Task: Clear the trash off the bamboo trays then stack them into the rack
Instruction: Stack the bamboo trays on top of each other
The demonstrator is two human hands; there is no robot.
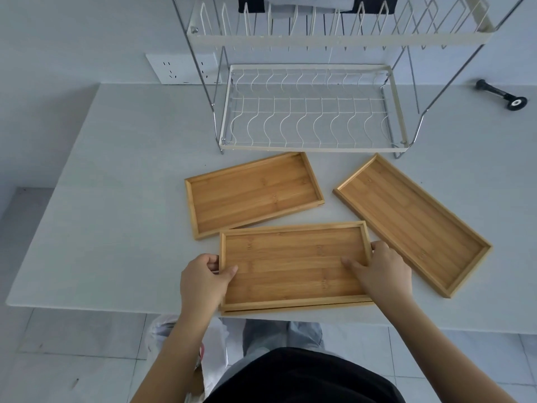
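Note:
A bamboo tray (290,266) lies at the table's front edge, resting on another tray whose edge (296,311) shows beneath it. My left hand (203,282) grips its left end, thumb inside the rim. My right hand (380,271) holds its right end, thumb on the tray floor. A second single tray (252,193) lies behind it to the left, and a third (412,222) lies angled at the right. All visible trays are bare. The two-tier wire dish rack (313,146) stands at the back, its slots holding nothing.
A white plastic bag (215,353) hangs below the table's front edge by my left arm. A small black dumbbell-like tool (502,96) lies at the back right. A wall socket (183,68) sits left of the rack. The white table (116,199) extends leftwards.

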